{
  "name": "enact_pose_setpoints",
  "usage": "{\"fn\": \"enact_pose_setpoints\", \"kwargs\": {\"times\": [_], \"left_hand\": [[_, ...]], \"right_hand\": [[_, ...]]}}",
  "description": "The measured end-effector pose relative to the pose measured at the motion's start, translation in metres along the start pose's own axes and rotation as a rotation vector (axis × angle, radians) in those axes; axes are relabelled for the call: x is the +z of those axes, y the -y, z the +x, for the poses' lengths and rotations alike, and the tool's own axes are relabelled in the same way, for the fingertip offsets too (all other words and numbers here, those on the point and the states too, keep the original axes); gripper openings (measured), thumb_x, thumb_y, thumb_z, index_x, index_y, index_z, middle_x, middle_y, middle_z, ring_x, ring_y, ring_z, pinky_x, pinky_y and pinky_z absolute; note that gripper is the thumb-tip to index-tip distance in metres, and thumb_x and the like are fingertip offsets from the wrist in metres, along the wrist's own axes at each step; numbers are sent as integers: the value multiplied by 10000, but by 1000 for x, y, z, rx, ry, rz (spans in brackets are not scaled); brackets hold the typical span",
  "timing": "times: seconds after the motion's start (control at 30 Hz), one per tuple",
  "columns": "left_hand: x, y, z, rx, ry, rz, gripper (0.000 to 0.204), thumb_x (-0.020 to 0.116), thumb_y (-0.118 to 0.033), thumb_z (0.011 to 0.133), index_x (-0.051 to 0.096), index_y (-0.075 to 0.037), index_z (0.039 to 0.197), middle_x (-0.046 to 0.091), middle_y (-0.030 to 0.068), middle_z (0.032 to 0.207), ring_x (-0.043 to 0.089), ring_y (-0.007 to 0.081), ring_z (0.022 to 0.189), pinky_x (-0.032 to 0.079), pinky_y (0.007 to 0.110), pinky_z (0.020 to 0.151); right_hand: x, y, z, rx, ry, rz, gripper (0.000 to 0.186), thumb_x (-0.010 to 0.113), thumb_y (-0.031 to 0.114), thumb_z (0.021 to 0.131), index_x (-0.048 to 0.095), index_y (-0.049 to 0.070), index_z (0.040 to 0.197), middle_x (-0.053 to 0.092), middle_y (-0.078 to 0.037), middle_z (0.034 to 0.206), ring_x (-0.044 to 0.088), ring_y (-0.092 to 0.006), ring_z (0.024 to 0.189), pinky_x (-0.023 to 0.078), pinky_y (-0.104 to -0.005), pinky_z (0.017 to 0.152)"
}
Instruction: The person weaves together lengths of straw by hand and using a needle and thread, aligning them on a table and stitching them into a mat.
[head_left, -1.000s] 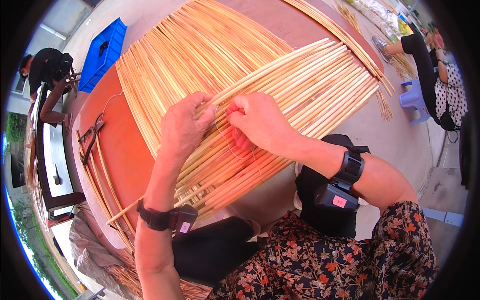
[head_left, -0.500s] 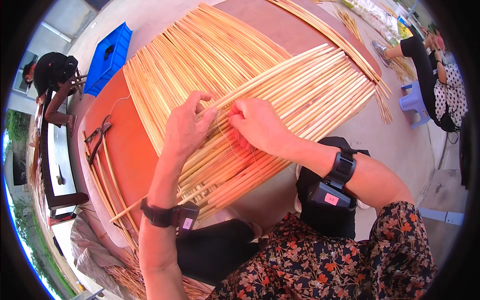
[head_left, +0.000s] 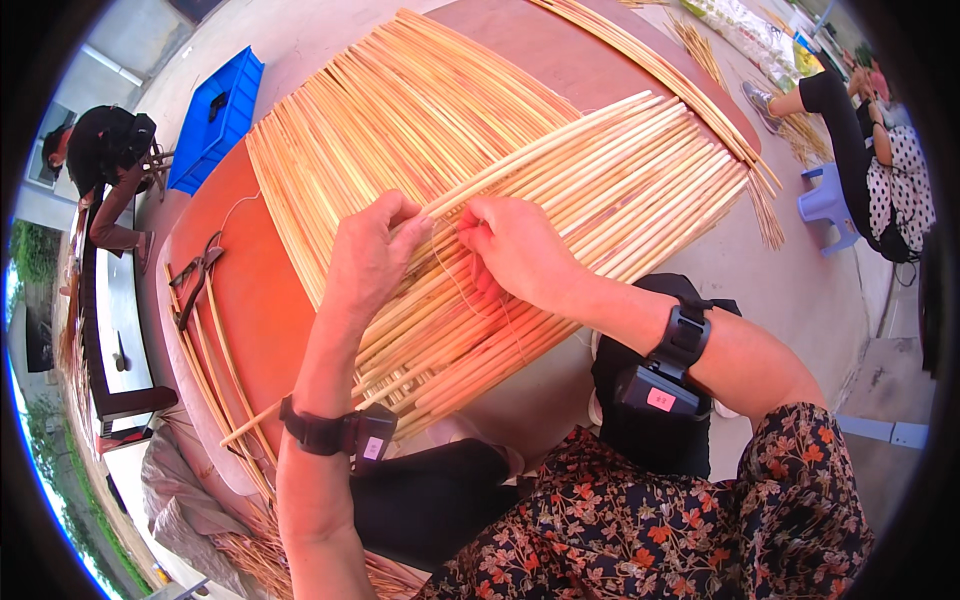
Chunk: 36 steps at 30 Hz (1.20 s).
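My left hand (head_left: pixel 376 250) grips the end part of a pale stick (head_left: pixel 540 150) along the upper edge of a panel of parallel sticks (head_left: pixel 640 200), thumb and fingers closed round it. Just to its right my right hand (head_left: pixel 520 250) is curled with fingertips pinched at a thin pale thread (head_left: pixel 445 270), which hangs loosely across the sticks. A larger slatted spread of sticks (head_left: pixel 360 110) lies behind on a reddish-brown table (head_left: pixel 230 370). Dark pliers (head_left: pixel 190 290) rest on loose sticks at the left.
A blue crate (head_left: pixel 215 125) stands beyond the table. A person in black (head_left: pixel 105 165) bends at a bench on the left. Another seated person (head_left: pixel 890 180) is by a blue plastic stool (head_left: pixel 830 205) at right. A bundle of sticks (head_left: pixel 640 65) lies along the table's far edge.
The view shifts slightly, moving the background down and right. My left fingers, briefly raised half a second ago, are now lower on the stick. My right hand stays pinched nearly in place.
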<state>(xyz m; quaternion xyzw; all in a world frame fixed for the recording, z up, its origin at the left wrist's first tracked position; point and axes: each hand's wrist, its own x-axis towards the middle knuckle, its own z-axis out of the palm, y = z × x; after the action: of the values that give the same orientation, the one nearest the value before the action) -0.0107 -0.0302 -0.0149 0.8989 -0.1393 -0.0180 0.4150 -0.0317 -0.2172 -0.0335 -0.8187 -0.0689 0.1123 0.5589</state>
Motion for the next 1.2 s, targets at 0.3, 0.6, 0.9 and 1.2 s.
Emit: {"fn": "enact_pose_setpoints", "kwargs": {"times": [0.3,0.6,0.9,1.2], "left_hand": [[3,-4,-1,21,-16,32,167,653,-123,884,599,35,875,606,65,691,547,92,662,456,272,613],[6,-4,-5,32,-35,57,166,656,-122,884,584,26,862,569,44,658,508,79,635,437,270,581],[6,-11,-5,13,-25,55,169,663,-138,873,589,13,860,615,156,670,608,242,595,473,346,575],[4,-20,-8,15,-35,78,153,658,-131,873,589,5,861,616,151,685,614,258,616,474,356,584]], "right_hand": [[5,0,1,-2,-33,34,158,505,60,941,578,-57,862,607,-118,592,641,-209,501,510,-323,477],[-3,14,0,151,28,275,178,530,65,925,601,-64,825,608,-113,587,634,-211,483,510,-320,457],[0,15,1,199,1,329,173,544,62,921,604,-55,808,598,-103,591,626,-207,477,510,-316,449],[-1,18,4,259,9,476,151,539,59,938,602,-56,864,593,-103,640,615,-211,479,533,-311,454]]}}
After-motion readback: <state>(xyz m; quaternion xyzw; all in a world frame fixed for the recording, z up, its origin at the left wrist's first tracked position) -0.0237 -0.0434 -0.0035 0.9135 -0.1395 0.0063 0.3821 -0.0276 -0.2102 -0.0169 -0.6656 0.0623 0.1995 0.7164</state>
